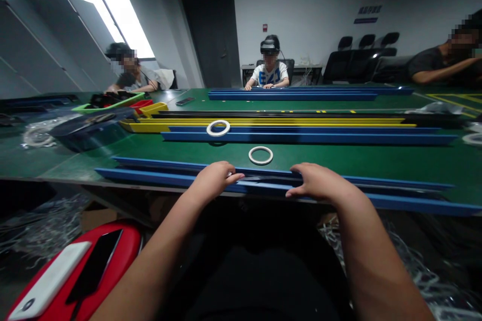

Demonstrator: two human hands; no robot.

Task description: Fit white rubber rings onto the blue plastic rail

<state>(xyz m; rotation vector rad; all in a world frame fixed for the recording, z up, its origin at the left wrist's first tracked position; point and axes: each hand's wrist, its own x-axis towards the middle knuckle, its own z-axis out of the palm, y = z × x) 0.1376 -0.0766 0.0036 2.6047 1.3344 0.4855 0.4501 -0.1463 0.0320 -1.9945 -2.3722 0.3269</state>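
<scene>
Along the near table edge lies a long blue channel profile [150, 174] with two raised sides. My left hand [215, 180] is over its middle, fingers curled and thumb stretched to the right; a tiny white bit shows between them, too small to name. To the right, my right hand [320, 181] arches over the same profile, thumb and fingers apart, fingertips at its far side. A thin greyish strip [259, 178] runs in the channel between the hands. Just beyond lies a white tape roll [260, 156]. Another tape roll [218, 128] rests on the profiles behind.
Blue profiles [301, 138] and yellow profiles [263, 122] lie across the green table [181, 151]. Left are a green tray [85, 109] and a bagged coil [39, 133]. A red stool [124, 251] holds a phone [96, 264] and a white device [52, 278]. Several people sit around.
</scene>
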